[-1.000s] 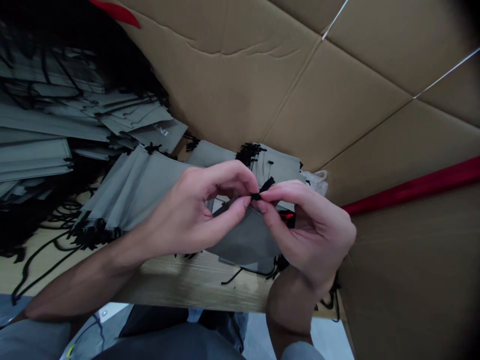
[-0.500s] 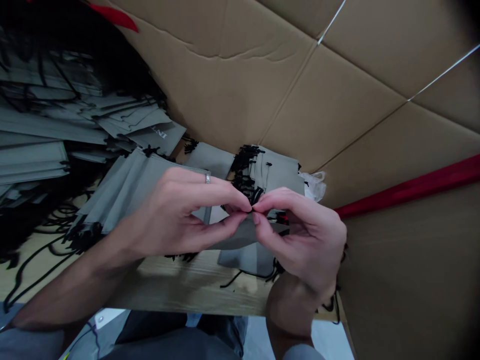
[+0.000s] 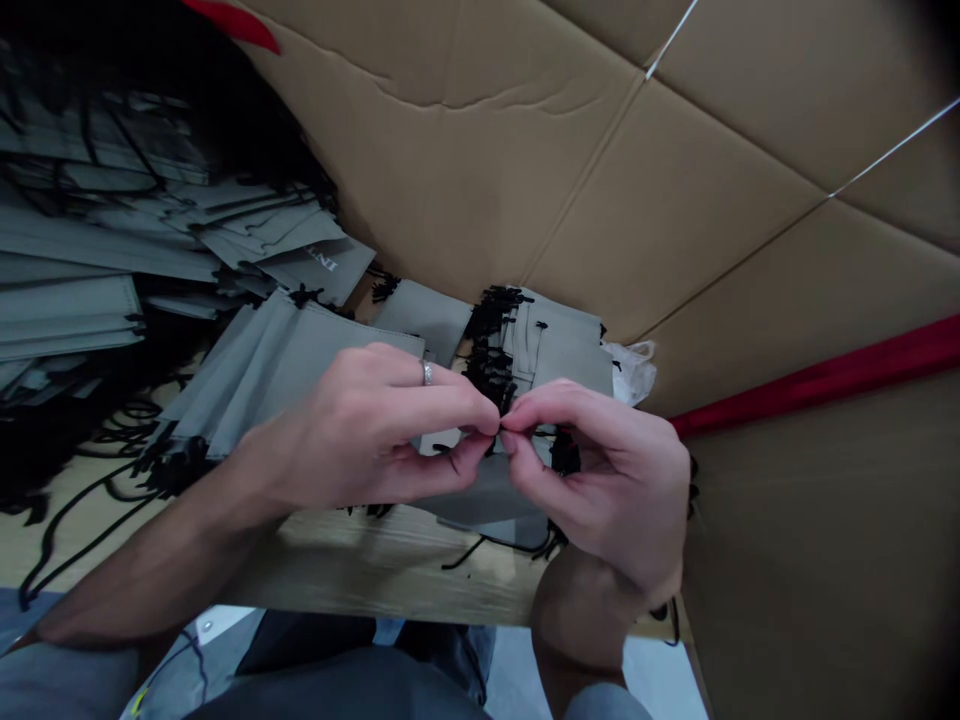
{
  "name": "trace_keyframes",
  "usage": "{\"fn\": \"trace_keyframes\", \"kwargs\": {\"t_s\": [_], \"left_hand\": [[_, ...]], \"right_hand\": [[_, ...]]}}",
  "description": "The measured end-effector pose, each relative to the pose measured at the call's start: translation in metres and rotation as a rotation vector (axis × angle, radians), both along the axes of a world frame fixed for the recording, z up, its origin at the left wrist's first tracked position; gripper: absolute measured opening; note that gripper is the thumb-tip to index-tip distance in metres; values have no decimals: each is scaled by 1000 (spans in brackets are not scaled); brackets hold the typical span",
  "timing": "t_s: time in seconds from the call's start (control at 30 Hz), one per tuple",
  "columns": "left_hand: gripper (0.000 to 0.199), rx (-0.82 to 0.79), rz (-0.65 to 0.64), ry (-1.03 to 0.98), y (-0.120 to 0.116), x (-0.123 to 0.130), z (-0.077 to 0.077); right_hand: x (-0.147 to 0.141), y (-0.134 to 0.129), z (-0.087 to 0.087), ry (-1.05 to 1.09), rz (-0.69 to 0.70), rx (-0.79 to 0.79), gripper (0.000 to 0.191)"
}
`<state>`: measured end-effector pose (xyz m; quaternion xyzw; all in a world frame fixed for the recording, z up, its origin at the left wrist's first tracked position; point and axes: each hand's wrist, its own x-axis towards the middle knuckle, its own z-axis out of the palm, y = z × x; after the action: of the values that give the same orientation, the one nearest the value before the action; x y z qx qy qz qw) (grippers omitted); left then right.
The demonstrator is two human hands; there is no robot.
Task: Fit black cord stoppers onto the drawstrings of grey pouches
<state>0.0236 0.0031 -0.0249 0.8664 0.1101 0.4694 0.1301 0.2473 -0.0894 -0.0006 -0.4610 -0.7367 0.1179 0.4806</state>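
My left hand (image 3: 367, 430) and my right hand (image 3: 607, 470) meet at their fingertips above the wooden table (image 3: 352, 570). Both pinch the thin black drawstring (image 3: 501, 432) of a grey fabric pouch (image 3: 487, 495), which hangs under my fingers and is mostly hidden by them. A ring sits on a finger of my left hand. Loose black cord ends trail from below the pouch near my right wrist.
Stacks of grey pouches (image 3: 270, 370) with black cords lie to the left, and a second pile (image 3: 555, 340) sits just behind my hands. Grey flat bags (image 3: 75, 300) are heaped at far left. Cardboard walls (image 3: 600, 180) and a red strip (image 3: 825, 375) close the back and right.
The black cord end that stuck up between my fingertips has gone out of sight. My fingertips have closed together and dropped slightly, and the pouch hangs lower under them.
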Motion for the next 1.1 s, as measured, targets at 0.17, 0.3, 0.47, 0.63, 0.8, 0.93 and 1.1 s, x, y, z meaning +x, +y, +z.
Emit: {"fn": "trace_keyframes", "kwargs": {"t_s": [0.17,0.3,0.47,0.63,0.8,0.93,1.1], "left_hand": [[13,-22,-33,-60,2,8,-1],[18,-101,-140,-130,7,12,1],[21,-199,-221,-161,12,13,1],[21,-359,-287,-160,14,16,2],[14,-156,-81,-78,7,10,3],[13,131,50,-23,0,4,-4],[15,146,73,-53,-8,5,-9]], "right_hand": [[-3,0,-2,39,-18,-6,23],[-3,3,-4,112,-7,-51,24],[-4,10,-1,259,31,-138,19],[-5,14,0,375,61,-215,16],[-4,4,-1,204,-122,-122,19],[-6,-7,0,46,-174,-18,22],[-8,-9,2,5,-103,106,25]]}}
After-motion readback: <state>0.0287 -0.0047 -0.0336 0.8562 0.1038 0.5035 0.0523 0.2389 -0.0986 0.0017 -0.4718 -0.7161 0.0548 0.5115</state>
